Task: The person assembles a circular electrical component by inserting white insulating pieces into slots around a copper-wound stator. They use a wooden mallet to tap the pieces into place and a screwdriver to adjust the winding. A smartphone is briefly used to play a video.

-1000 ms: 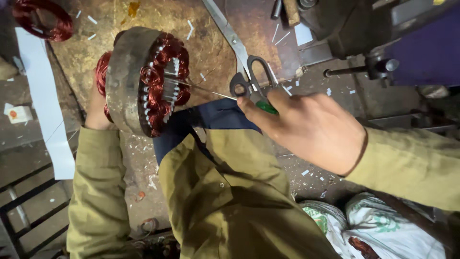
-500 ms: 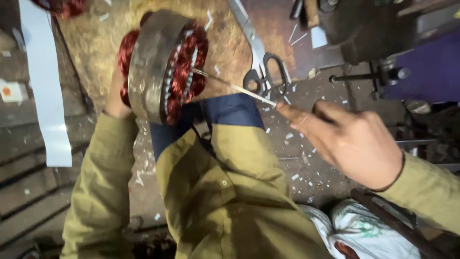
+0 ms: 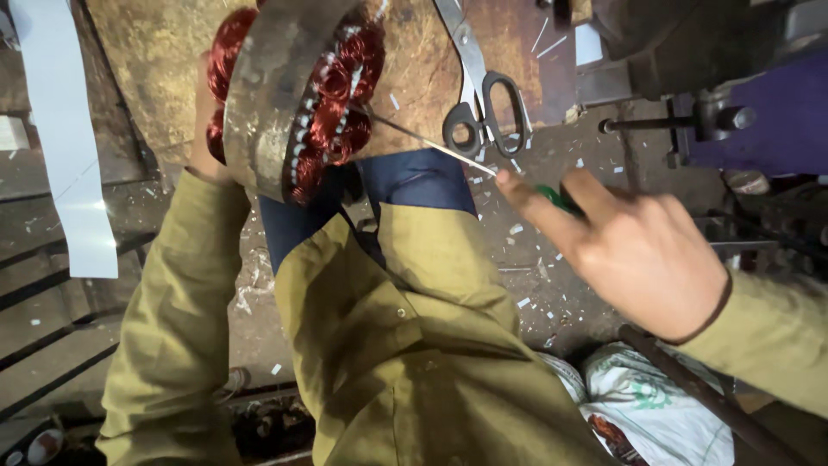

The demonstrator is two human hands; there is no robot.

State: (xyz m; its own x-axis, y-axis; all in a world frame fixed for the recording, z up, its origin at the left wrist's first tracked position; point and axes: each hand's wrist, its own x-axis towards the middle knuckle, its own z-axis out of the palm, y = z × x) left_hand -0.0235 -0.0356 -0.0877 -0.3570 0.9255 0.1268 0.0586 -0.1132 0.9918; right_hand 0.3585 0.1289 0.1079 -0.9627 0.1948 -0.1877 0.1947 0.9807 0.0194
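A round metal motor stator (image 3: 274,95) with red copper windings (image 3: 338,103) stands on edge on a worn wooden bench (image 3: 164,60). My left hand (image 3: 203,129) grips it from behind on the left side, mostly hidden. My right hand (image 3: 634,246) holds a green-handled tool (image 3: 556,198) whose thin metal shaft (image 3: 431,145) reaches into the windings at the stator's face. Large scissors (image 3: 483,95) lie on the bench just beyond the shaft.
A long white paper strip (image 3: 65,147) hangs at the left. A purple machine with a metal rod (image 3: 742,121) stands at the right. White sacks (image 3: 655,406) and a dark bar (image 3: 707,397) lie on the floor at lower right. Small white scraps litter the floor.
The view has closed in and shifted. My right hand has drawn back toward the lower right, and more of the thin shaft shows. The left hand still holds the stator.
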